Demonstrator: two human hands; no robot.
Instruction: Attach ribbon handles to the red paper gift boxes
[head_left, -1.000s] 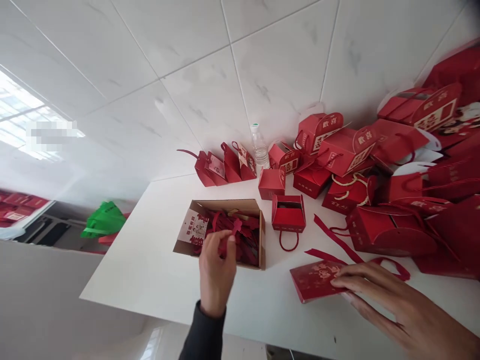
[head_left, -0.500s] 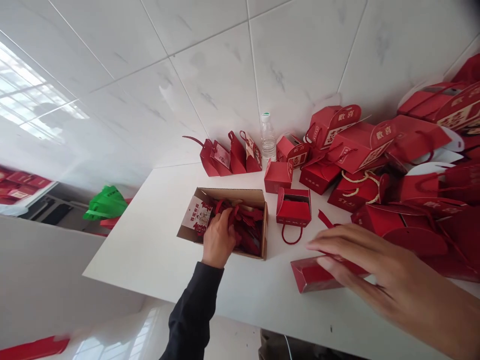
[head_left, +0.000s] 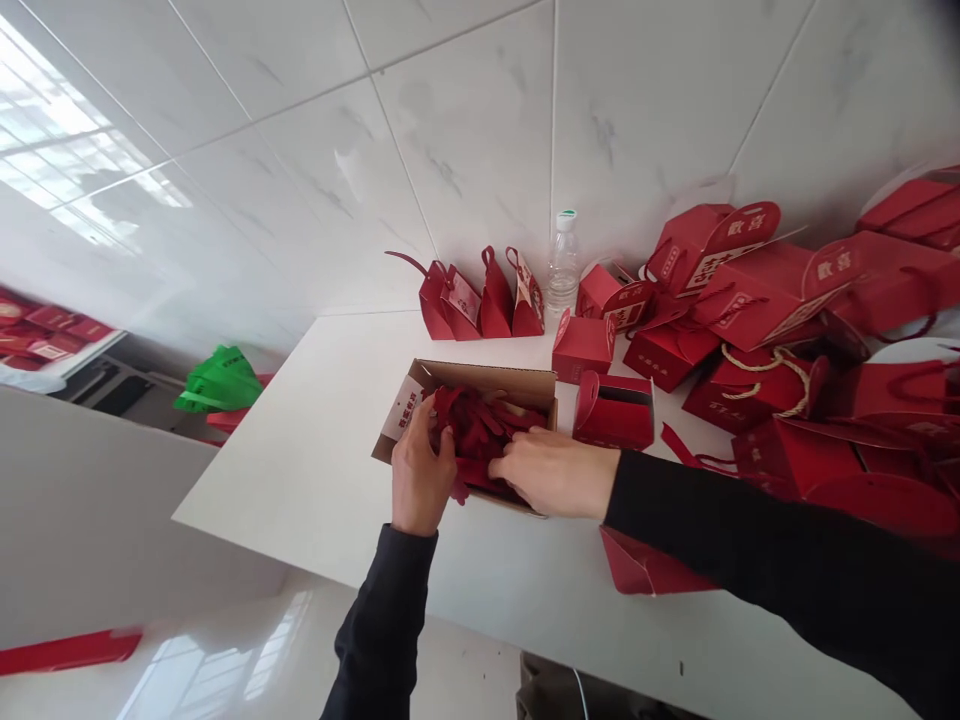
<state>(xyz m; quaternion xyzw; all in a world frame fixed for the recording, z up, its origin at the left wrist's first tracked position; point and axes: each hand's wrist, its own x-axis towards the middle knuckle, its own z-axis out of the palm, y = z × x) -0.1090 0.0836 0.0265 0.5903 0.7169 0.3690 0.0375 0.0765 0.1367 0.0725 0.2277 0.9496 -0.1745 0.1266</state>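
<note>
A small brown cardboard box (head_left: 487, 375) on the white table holds a tangle of red ribbon strips (head_left: 480, 425). My left hand (head_left: 420, 470) is at the box's left side, its thumb and fingers curled around some of the strips. A red end dangles over the near rim beside that thumb. From the right, my right hand (head_left: 555, 472) reaches over the near rim, fingers bent down into the strips; its fingertips are partly hidden among them. A white printed card (head_left: 401, 408) leans at the box's left end, partly covered by my left hand.
Right of the cardboard box stands an open red gift box (head_left: 613, 410). Another red box (head_left: 652, 565) lies under my right forearm. Many red gift boxes (head_left: 780, 285) pile up along the wall. A clear bottle (head_left: 563, 262) and small red pouches (head_left: 480, 300) stand behind.
My right hand has moved left from above the lying red box into the cardboard box. My left hand has shifted slightly toward the box's left end. The view has turned a little.
</note>
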